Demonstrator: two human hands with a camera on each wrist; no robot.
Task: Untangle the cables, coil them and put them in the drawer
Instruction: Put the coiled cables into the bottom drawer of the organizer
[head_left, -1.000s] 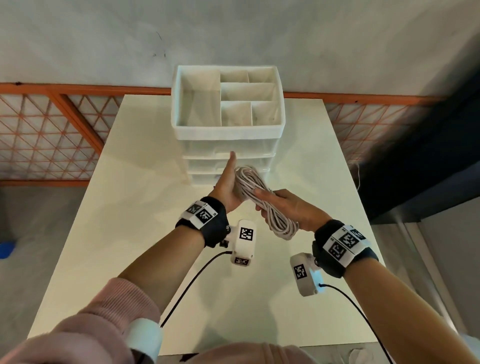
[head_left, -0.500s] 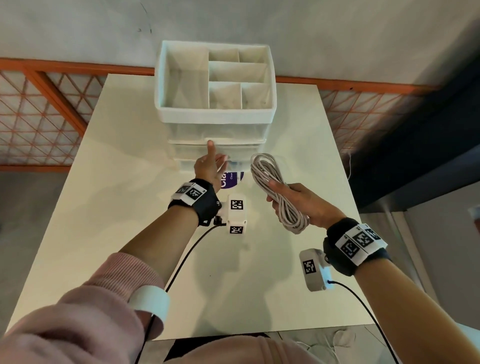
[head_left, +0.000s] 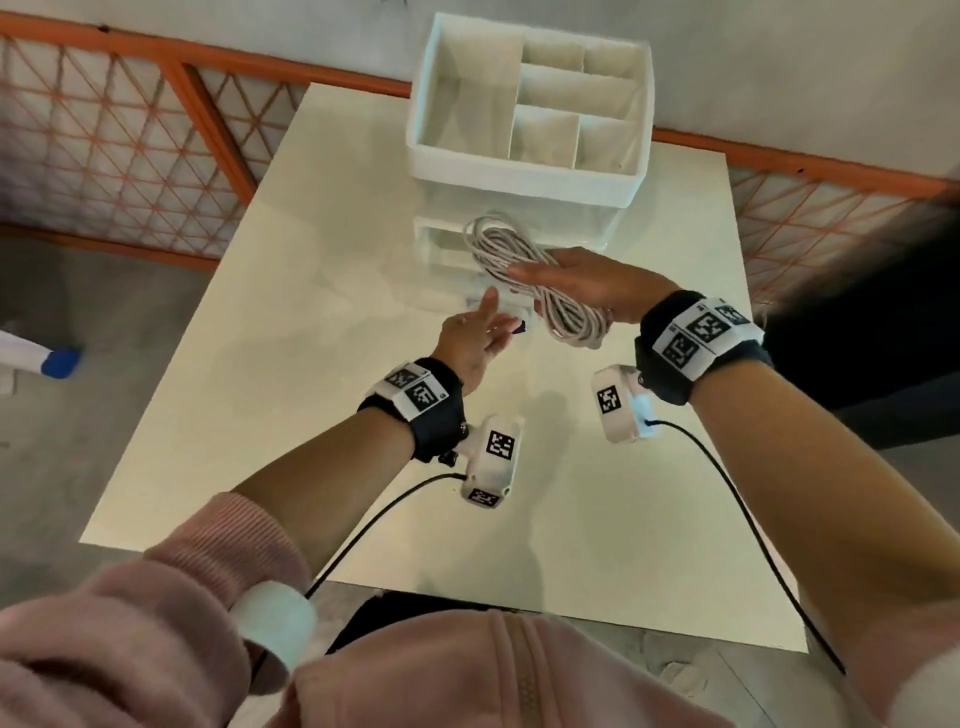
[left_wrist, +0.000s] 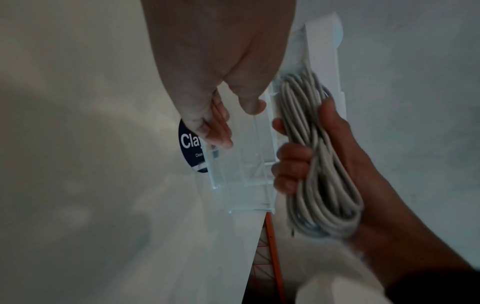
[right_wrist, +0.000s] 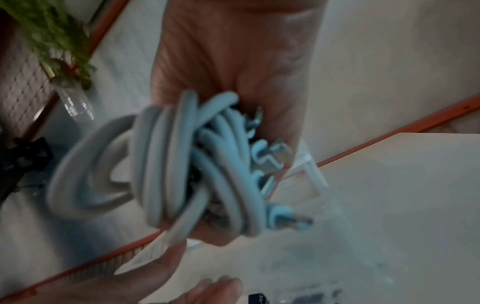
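A grey cable coil (head_left: 498, 244) (left_wrist: 311, 144) (right_wrist: 168, 164) is gripped by my right hand (head_left: 550, 280) (left_wrist: 303, 133), fingers and thumb curled round its middle. Its plug ends show near the palm in the right wrist view. The coil hangs just above a clear drawer (head_left: 452, 291) (left_wrist: 249, 164), which is pulled out of the white drawer unit (head_left: 519, 161). My left hand (head_left: 483, 327) (left_wrist: 228, 123) holds the drawer's front wall beside a dark blue label (left_wrist: 189, 148), index finger pointing up. The drawer's inside looks bare.
The unit stands at the back of a white table (head_left: 311, 312), topped by an open divided tray. Orange mesh fencing (head_left: 130, 145) runs behind the table. A blue object (head_left: 60, 361) lies on the floor at left. A plant in a glass vase (right_wrist: 64, 51) shows in the right wrist view.
My left hand let go of the coil, reached the drawer front and drew the drawer out. My right hand carried the coil leftward and forward, over the open drawer.
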